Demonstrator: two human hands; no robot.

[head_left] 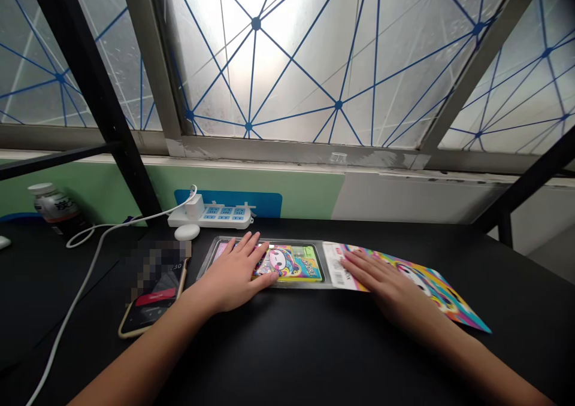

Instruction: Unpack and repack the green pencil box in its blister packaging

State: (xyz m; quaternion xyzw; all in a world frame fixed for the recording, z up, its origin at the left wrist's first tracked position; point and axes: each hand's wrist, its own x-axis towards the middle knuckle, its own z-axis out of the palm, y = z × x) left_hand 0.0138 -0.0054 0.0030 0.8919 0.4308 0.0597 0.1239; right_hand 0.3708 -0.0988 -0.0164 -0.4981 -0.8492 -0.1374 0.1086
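A clear plastic blister tray [314,262] lies on the black table [287,346], holding a colourful cartoon-printed item [296,262]. My left hand [236,271] lies flat on the tray's left half, fingers stretched out. A colourful printed backing card [440,289] lies just right of the tray, touching its edge. My right hand [381,280] rests flat on the card's left part, fingers extended toward the tray.
A phone [153,295] lies left of my left forearm. Behind it are a white power strip [215,215] with a plugged charger and white cable [76,286], a small white puck [187,232], and a bottle [54,205] at far left. Black frame bars stand at both sides.
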